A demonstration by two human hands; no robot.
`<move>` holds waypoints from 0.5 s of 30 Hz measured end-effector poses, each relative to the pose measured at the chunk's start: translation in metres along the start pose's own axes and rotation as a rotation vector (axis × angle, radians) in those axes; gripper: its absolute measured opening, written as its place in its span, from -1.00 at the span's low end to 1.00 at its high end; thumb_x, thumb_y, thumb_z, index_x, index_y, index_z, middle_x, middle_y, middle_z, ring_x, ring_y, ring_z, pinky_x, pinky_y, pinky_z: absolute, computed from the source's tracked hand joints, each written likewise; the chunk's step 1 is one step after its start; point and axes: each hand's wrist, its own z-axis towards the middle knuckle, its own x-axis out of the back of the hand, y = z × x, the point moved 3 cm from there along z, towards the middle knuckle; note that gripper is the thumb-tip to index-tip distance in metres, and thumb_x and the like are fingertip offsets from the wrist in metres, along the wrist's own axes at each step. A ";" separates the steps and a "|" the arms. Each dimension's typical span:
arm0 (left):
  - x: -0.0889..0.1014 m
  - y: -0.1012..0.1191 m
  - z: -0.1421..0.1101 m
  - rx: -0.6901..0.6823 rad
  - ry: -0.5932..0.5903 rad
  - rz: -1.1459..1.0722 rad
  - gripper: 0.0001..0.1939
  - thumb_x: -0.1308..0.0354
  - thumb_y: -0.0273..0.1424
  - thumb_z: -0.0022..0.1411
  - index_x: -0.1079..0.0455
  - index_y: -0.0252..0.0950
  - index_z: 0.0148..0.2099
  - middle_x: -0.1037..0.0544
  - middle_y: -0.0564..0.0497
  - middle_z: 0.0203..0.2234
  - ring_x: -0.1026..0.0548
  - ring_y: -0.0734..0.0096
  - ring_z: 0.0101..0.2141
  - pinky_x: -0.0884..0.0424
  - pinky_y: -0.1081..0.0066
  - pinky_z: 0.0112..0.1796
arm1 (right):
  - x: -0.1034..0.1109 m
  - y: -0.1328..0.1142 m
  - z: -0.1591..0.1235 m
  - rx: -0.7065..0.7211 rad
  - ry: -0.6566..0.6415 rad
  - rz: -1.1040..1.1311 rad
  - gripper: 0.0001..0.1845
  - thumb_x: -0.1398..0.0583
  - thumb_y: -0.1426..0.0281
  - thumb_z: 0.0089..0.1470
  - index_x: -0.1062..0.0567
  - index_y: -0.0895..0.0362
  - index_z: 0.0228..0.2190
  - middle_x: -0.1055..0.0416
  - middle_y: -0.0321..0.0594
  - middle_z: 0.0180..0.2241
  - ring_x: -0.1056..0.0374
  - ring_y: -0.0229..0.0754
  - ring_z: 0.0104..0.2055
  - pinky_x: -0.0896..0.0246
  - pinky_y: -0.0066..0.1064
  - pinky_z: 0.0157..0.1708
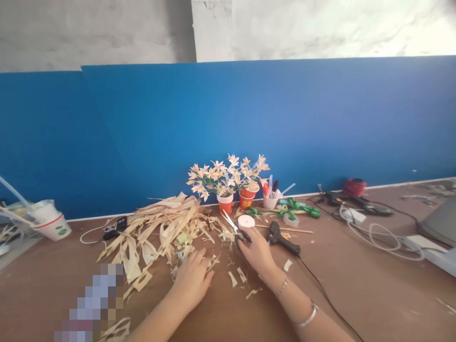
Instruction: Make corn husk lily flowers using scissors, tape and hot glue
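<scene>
Head view: R. hand (255,251), ctr. of frame, grips scissors (234,229), blades parted, tips up-left. L. hand (192,279), lower ctr., palm down by dried husks (171,229), left of ctr.; can't tell if holding anything. Glue gun (285,241) right of ctr.

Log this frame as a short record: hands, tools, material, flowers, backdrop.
left hand: palm down, at the near edge of the strip pile
right hand: holding black-handled scissors, blades pointing away
other tool: black glue gun, right of the right hand
material: pile of dry, husk-like strips
flowers: pale flowers in reddish cups
backdrop: blue panel
</scene>
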 end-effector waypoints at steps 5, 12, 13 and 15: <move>0.004 0.011 0.001 -0.062 0.111 -0.010 -0.60 0.10 -0.48 0.22 -0.34 -0.34 0.08 -0.42 -0.17 0.02 -0.32 0.11 0.03 -0.23 0.14 0.03 | 0.001 0.000 0.001 0.009 0.001 0.005 -0.62 -0.11 0.47 -0.02 -0.40 0.10 -0.11 -0.40 -0.14 -0.18 -0.36 -0.10 -0.14 -0.25 -0.29 -0.10; 0.015 -0.013 0.009 0.062 0.175 -0.062 -0.76 0.04 -0.48 0.20 -0.47 -0.26 -0.25 -0.52 -0.08 -0.30 -0.40 0.16 -0.17 -0.30 0.17 -0.12 | -0.002 0.003 0.001 -0.005 -0.015 0.026 -0.64 -0.11 0.45 0.00 -0.40 0.08 -0.11 -0.39 -0.15 -0.18 -0.36 -0.10 -0.16 -0.27 -0.28 -0.13; 0.016 -0.012 0.009 0.050 0.173 -0.080 -0.77 0.03 -0.45 0.21 -0.47 -0.25 -0.28 -0.52 -0.08 -0.31 -0.41 0.17 -0.18 -0.30 0.17 -0.12 | -0.002 0.003 0.001 -0.004 -0.014 0.027 -0.64 -0.11 0.45 0.00 -0.40 0.08 -0.11 -0.39 -0.15 -0.17 -0.36 -0.09 -0.16 -0.27 -0.27 -0.12; 0.014 -0.004 0.008 -0.021 0.163 -0.121 -0.75 0.04 -0.40 0.24 -0.47 -0.23 -0.19 -0.52 -0.08 -0.22 -0.40 0.18 -0.13 -0.29 0.17 -0.08 | -0.002 0.003 0.000 0.004 -0.006 0.028 -0.64 -0.11 0.45 0.00 -0.40 0.07 -0.11 -0.39 -0.16 -0.18 -0.36 -0.09 -0.14 -0.26 -0.27 -0.10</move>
